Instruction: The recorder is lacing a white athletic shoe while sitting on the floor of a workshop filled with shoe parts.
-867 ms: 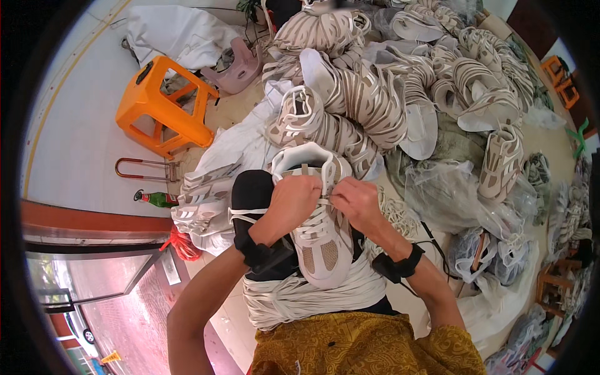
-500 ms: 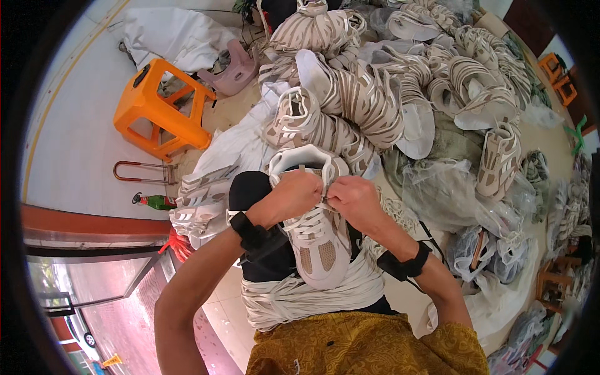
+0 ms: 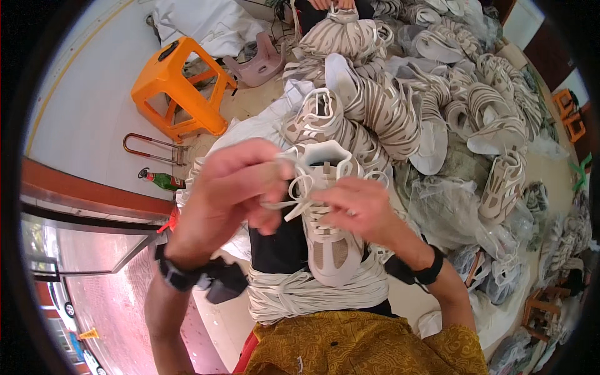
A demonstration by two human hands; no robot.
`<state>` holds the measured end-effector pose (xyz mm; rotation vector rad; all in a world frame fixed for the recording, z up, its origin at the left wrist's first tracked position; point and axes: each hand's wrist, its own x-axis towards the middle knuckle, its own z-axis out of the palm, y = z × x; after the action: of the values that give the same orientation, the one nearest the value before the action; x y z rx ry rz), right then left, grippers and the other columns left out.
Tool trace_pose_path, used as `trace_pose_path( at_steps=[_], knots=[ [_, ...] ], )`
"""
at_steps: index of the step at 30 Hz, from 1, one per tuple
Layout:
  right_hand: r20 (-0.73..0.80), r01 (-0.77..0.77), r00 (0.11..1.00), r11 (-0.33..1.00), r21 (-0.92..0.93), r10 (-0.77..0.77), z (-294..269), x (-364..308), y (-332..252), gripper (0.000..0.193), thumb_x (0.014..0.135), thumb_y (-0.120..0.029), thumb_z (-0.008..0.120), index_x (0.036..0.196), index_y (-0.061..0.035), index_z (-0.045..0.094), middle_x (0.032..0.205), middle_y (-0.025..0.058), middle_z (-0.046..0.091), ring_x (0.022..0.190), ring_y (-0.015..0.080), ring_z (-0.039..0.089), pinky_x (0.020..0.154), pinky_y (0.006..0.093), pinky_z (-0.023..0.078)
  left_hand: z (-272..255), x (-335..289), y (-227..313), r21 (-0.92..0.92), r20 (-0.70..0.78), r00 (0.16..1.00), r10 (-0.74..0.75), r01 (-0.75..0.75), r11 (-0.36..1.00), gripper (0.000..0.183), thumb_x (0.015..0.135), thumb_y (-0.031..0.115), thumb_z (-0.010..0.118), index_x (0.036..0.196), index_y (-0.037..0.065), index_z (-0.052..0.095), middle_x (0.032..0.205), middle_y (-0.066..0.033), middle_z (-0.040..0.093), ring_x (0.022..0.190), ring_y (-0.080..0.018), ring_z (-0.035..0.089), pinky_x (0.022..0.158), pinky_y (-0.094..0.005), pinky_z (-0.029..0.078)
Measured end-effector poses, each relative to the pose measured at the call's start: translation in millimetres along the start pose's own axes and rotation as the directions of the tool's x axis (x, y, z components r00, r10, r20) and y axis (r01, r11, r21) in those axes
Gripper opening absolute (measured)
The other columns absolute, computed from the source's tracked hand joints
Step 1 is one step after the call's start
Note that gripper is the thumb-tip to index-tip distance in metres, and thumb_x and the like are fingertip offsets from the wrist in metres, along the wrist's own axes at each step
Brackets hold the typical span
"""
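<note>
On my lap lies a beige and white shoe upper (image 3: 336, 259), its toe toward me and its collar away from me. A white shoelace (image 3: 304, 187) threads up its front and loops loosely near the top eyelets. My left hand (image 3: 240, 187), partly smeared by motion, pinches the lace just left of the upper. At the upper's right side, my right hand (image 3: 362, 206) closes its fingers on the lace over the tongue. A thick bundle of white laces (image 3: 319, 290) rests across my lap below the toe.
Long stacks of nested shoe uppers (image 3: 390, 122) cover the floor ahead, with plastic bags (image 3: 444, 200) to the right. Left stand an orange stool (image 3: 181, 90) and a green bottle (image 3: 165, 180). Another person's hands (image 3: 331, 4) touch a stack at the top.
My left hand has pulled away left and up from the upper, drawing the lace into a loop. My right hand has shifted slightly right and down. The whole view has tilted a little.
</note>
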<state>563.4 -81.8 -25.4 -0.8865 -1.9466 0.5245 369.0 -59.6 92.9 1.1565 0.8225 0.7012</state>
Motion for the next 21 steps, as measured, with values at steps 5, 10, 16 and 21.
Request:
trace_pose_path(
  at_steps=[5,10,16,21],
  knots=[
    [-0.038,0.147,0.988,0.984,-0.099,-0.151,19,22,-7,0.013,0.065,-0.015,0.064,0.077,-0.0115,0.064,0.063,0.0022,0.052,0.059,0.0172,0.053,0.050,0.0279,0.043,-1,10,-12,-0.133,0.047,0.993,0.111,-0.104,0.986,0.015,0.085,0.013,0.049,0.089,-0.001,0.052,0.069,-0.0065,0.053,0.050,-0.0101,0.046,0.047,-0.0234,0.044],
    [-0.386,-0.047,0.808,0.702,0.711,0.445,-108,-3,58,0.021,0.078,-0.015,0.054,0.081,0.0043,0.058,0.068,0.0042,0.054,0.051,0.0069,0.044,0.042,0.0176,0.033,-106,5,-44,-0.468,-0.421,0.843,0.335,-0.518,0.716,0.028,0.087,0.007,0.045,0.109,-0.010,0.044,0.115,-0.0204,0.045,0.105,-0.0210,0.047,0.080,-0.0242,0.044],
    [-0.324,-0.156,0.686,0.566,0.809,0.652,-228,-57,116,0.018,0.084,-0.014,0.052,0.092,0.0016,0.055,0.062,0.0013,0.047,0.047,0.0087,0.038,0.042,0.0213,0.030,-270,-44,-76,-0.533,-0.700,0.646,0.303,-0.756,0.380,0.023,0.087,0.001,0.041,0.106,-0.013,0.040,0.119,-0.0211,0.041,0.116,-0.0270,0.039,0.098,-0.0328,0.037],
    [-0.347,-0.156,0.595,0.528,0.835,0.725,-250,-83,141,0.019,0.086,-0.017,0.051,0.096,-0.0009,0.053,0.061,0.0006,0.047,0.047,0.0089,0.037,0.042,0.0213,0.028,-285,-38,-98,-0.319,-0.793,0.563,0.232,-0.709,0.629,0.017,0.086,0.000,0.042,0.100,-0.009,0.045,0.111,-0.0191,0.048,0.106,-0.0247,0.047,0.094,-0.0330,0.039]
  ],
)
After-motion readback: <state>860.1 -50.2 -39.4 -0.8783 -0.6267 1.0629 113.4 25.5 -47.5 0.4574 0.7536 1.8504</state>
